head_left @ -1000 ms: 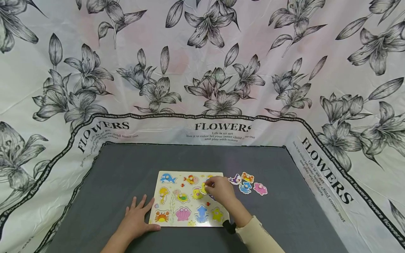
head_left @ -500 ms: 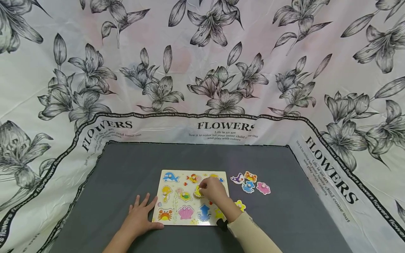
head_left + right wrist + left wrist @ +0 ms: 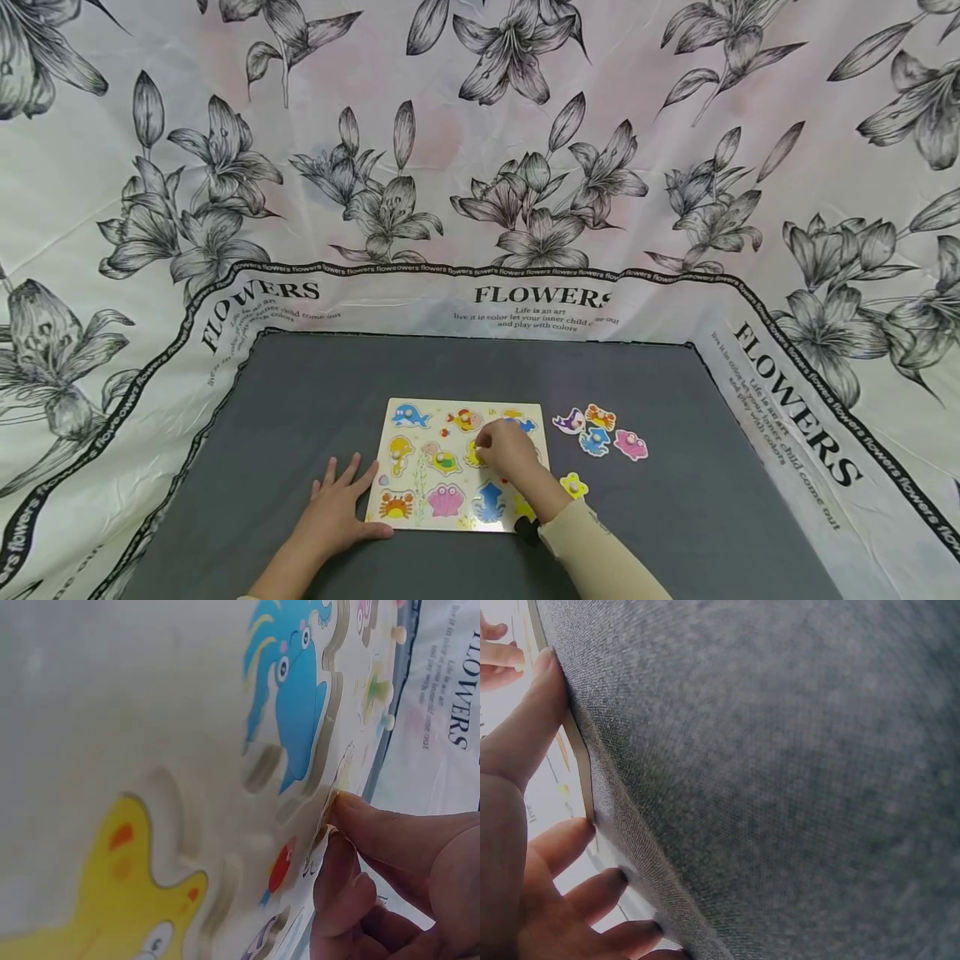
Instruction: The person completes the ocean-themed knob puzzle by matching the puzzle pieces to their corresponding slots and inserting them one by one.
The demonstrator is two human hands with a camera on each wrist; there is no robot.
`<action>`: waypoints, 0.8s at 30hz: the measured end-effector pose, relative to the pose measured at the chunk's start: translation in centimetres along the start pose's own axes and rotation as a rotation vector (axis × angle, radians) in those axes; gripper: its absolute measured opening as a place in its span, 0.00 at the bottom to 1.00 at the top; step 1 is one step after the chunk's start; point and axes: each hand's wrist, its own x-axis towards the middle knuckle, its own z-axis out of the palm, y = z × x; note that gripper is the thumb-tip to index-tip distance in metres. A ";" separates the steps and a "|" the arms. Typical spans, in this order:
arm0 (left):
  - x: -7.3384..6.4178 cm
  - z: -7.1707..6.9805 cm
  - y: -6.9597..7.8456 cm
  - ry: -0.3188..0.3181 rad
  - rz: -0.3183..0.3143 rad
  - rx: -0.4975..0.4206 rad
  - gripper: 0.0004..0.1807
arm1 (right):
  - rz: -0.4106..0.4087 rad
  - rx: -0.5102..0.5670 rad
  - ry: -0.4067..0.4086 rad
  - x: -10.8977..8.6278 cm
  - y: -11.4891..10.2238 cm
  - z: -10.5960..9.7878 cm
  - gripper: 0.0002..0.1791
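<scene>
A wooden knob puzzle board [image 3: 422,518] with sea-animal pictures lies on the grey table. My right hand [image 3: 512,454] pinches a small yellow puzzle piece [image 3: 472,453] at the middle row of the board. In the right wrist view, thumb and index fingertip meet at this piece, close against the board; its underside is hidden. My left hand [image 3: 339,507] lies at the board's left edge with fingers spread. The left wrist view shows its thumb [image 3: 536,712] and index finger touching the edge. A blue squid recess [image 3: 300,712] and a yellow star recess [image 3: 112,877] are near the right wrist camera.
Right of the board lie loose pieces: a purple one [image 3: 569,421], an orange crab [image 3: 601,417], a blue one [image 3: 595,442] and a pink one [image 3: 631,445]. A yellow star piece [image 3: 573,485] sits by the right forearm. Flowered cloth [image 3: 525,208] hangs behind.
My right hand has shifted left with the yellow piece, onto the middle row's yellow picture, and stays there. The star piece came into sight beside the forearm. My left hand stays at the edge.
</scene>
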 end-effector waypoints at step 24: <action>-0.1 0.0 0.4 -0.012 -0.011 0.014 0.65 | -0.077 0.143 0.116 -1.4 0.9 -5.7 0.11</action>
